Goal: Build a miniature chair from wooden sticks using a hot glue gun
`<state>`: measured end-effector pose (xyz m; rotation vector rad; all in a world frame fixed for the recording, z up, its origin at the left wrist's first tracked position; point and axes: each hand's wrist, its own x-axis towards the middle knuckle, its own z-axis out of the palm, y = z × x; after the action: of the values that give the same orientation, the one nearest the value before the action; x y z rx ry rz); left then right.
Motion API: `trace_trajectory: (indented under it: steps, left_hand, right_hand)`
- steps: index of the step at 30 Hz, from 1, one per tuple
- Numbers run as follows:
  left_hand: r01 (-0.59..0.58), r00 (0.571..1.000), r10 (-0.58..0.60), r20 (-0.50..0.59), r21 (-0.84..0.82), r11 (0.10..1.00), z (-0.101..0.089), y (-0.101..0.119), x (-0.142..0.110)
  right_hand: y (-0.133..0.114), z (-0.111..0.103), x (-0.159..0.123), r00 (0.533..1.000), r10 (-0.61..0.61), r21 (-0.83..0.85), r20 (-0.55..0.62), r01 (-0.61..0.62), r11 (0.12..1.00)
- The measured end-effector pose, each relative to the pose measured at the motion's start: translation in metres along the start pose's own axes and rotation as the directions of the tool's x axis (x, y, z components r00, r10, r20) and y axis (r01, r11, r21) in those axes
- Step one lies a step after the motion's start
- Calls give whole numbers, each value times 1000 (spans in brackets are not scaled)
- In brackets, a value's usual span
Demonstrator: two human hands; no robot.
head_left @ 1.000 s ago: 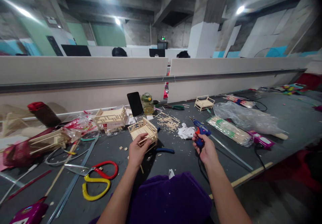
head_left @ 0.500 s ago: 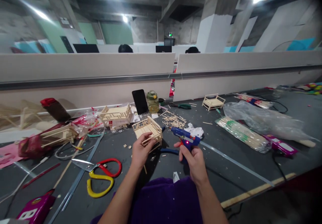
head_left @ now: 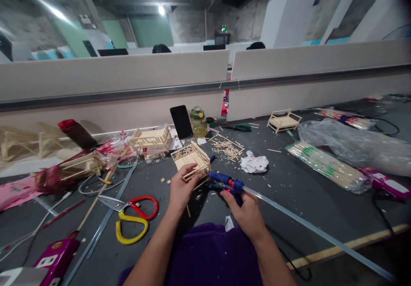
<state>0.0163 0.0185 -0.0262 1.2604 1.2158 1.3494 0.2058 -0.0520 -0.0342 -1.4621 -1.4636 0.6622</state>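
Observation:
My left hand [head_left: 183, 188] has its fingers closed on the near side of a miniature bed [head_left: 193, 159] built from thin wooden sticks. In my right hand [head_left: 248, 213] is a blue glue gun [head_left: 229, 181] with a lit red light and a long clear glue stick [head_left: 308, 224] trailing from its back. The gun's nozzle is at the right corner of the little bed; whether it touches the wood I cannot tell. Behind the bed lies a heap of short cut sticks [head_left: 228, 148]. A crumpled white tissue [head_left: 254, 162] sits to the right of the heap.
Scissors [head_left: 135, 211] with red and yellow handles lie left of my arm. Further back stand a phone [head_left: 181, 122], a green-lidded bottle [head_left: 198, 122] and another stick model [head_left: 150, 139]. At right are a small stick bench [head_left: 284, 121] and bagged sticks [head_left: 327, 166]. Purple power strip [head_left: 56, 258] lies front left.
The glue gun has moved left and swung its nozzle to the bed's right corner. My left hand still holds the bed. The whole view has shifted slightly.

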Motion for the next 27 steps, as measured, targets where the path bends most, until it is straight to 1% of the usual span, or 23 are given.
trace_trajectory:
  steps: [4,9,13,24,27]
  left_hand:
    - [6,1000,-6,0,-16,1000,1,2,-1]
    - [6,1000,-6,-4,-15,1000,2,4,-1]
    - [7,1000,-7,-2,-25,1000,2,3,-1]
    - [-6,1000,6,-13,1,1000,1,0,0]
    - [-1,1000,1,-10,-6,1000,1,1,0]
  right_hand:
    - [-2,2,0,1000,-17,-48,22,18,999]
    - [-2,3,0,999,-15,-49,49,18,999]
    - [-2,4,1,998,-24,-53,50,27,998]
    - [1,4,1,999,-46,-6,-14,46,999]
    - [2,4,1,999,-36,-8,-10,36,999]
